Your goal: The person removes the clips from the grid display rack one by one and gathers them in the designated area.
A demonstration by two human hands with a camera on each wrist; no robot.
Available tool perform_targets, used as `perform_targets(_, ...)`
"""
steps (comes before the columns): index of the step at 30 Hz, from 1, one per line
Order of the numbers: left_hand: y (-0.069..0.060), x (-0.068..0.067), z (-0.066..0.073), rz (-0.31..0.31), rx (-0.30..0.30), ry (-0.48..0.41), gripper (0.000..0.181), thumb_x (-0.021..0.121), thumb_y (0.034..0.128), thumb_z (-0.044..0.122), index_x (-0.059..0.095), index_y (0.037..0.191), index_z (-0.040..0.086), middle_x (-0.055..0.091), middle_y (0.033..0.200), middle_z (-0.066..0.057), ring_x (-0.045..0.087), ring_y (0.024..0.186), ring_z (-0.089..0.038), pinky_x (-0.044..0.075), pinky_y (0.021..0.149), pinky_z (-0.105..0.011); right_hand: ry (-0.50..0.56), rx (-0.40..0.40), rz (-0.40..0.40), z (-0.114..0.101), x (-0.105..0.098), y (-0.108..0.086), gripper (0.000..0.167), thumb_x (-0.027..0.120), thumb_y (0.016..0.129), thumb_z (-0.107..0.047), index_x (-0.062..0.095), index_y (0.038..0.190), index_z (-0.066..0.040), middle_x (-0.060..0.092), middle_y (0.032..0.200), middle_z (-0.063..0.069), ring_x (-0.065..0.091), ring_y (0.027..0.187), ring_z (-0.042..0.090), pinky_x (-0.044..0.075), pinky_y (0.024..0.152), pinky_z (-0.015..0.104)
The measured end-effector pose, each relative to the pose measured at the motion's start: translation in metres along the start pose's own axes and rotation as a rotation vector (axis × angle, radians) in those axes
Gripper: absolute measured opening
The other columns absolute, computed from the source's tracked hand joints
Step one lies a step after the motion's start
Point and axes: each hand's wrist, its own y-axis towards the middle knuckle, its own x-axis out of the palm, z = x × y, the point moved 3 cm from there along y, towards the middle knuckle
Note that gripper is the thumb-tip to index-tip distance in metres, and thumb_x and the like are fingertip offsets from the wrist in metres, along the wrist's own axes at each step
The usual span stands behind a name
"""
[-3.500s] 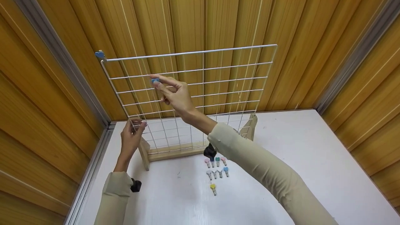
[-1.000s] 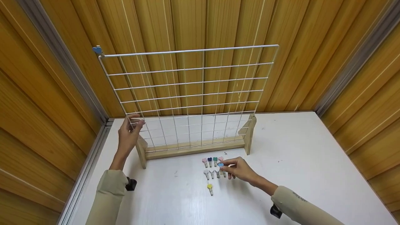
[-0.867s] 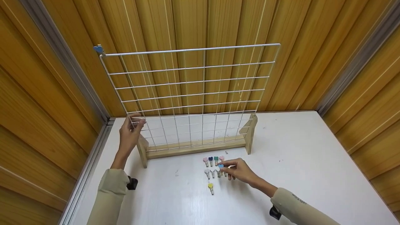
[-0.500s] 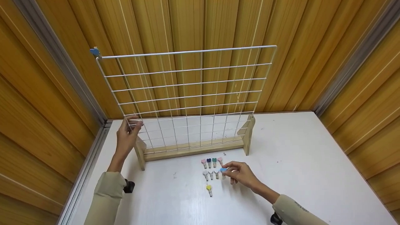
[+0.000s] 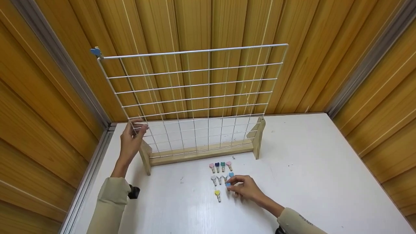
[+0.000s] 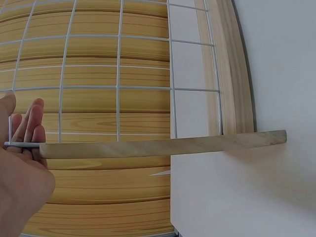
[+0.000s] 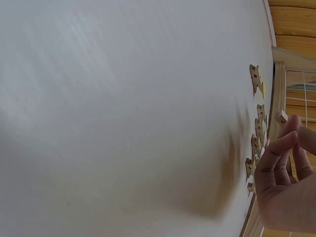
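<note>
My left hand (image 5: 130,143) grips the left edge of a white wire grid panel (image 5: 195,51), low down by the wooden stand (image 5: 201,152). In the left wrist view its fingers (image 6: 35,118) curl around the edge wire. Between thumb and fingertips, my right hand (image 5: 249,189) pinches a small clothespin with a blue heart (image 5: 228,185), just above the table. Beside it lie rows of heart clothespins, including green (image 5: 223,164), dark blue (image 5: 217,165) and another blue one (image 5: 231,175). A yellow heart clothespin (image 5: 217,193) lies nearer. One blue heart clothespin (image 5: 96,51) is clipped at the grid's top left corner.
The stand's right wooden foot (image 5: 257,138) stands behind and right of the clothespins. Wood-patterned panels (image 5: 243,19) rise behind the white table (image 5: 308,162) and along both sides.
My right hand has come down from in front of the grid to the clothespin rows, still holding a blue heart clothespin, then shifted slightly nearer. My left hand keeps its grip on the grid edge.
</note>
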Motion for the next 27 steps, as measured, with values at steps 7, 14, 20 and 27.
perform_targets(7,0.001,0.001,0.000,0.010,0.004,-0.008,0.029,0.061,0.1033,0.015,0.055,0.130,0.006,0.068,0.117,-0.017,0.063,0.093,-0.001,0.047,0.083,-0.016,-0.120,-0.087,0.049,0.005,0.010,-0.002,0.014,0.079,0.089,-0.012,0.077,0.100,-0.003,0.077,0.093,0.012,0.065,0.068,0.002,0.050,0.061,0.017)
perform_targets(14,-0.001,-0.002,0.002,-0.006,0.002,0.006,0.031,0.061,0.1040,0.020,0.055,0.131,0.006,0.067,0.117,-0.018,0.063,0.093,0.000,0.046,0.082,-0.017,-0.188,-0.111,0.078,0.008,0.016,-0.005,0.015,0.079,0.089,-0.015,0.078,0.099,-0.004,0.078,0.089,0.010,0.058,0.064,-0.002,0.045,0.055,0.016)
perform_targets(20,-0.003,-0.005,0.002,0.019,-0.016,0.031,0.029,0.063,0.1028,0.019,0.056,0.129,0.006,0.069,0.114,-0.015,0.063,0.091,-0.001,0.047,0.080,-0.015,-0.156,-0.134,0.036,0.008,0.022,-0.004,0.017,0.078,0.089,-0.013,0.078,0.100,-0.001,0.078,0.085,0.013,0.057,0.055,-0.002,0.047,0.053,0.016)
perform_targets(27,-0.001,-0.001,0.005,0.011,-0.011,0.005,0.031,0.062,0.1033,0.019,0.055,0.130,0.005,0.067,0.117,-0.017,0.062,0.093,0.000,0.047,0.082,-0.015,-0.149,-0.103,0.041,0.011,0.018,-0.002,0.016,0.076,0.091,-0.011,0.077,0.101,0.001,0.077,0.083,0.013,0.051,0.045,-0.001,0.041,0.044,0.014)
